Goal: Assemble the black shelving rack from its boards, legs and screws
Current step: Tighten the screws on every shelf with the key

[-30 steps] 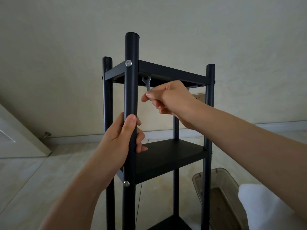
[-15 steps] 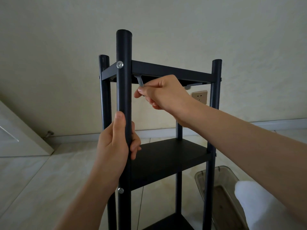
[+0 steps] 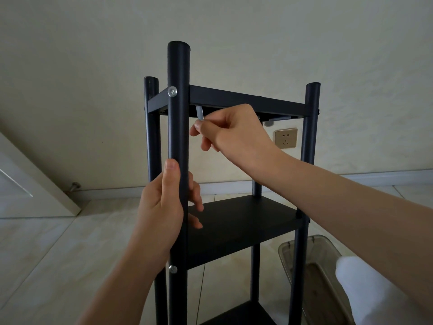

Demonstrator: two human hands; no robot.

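Head view: rack [image 3: 234, 221] stood upright on floor. Left hand [image 3: 161, 205] gripped front leg [image 3: 178, 127], fingers curled round it. Right hand [image 3: 232, 132] fingers pinched wrench [image 3: 200, 113] under top board [image 3: 246, 99].

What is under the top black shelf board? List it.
Under the top black shelf board, the right hand pinches a small silver wrench. The wrench's head and any fastener there are hidden by the board's front edge.
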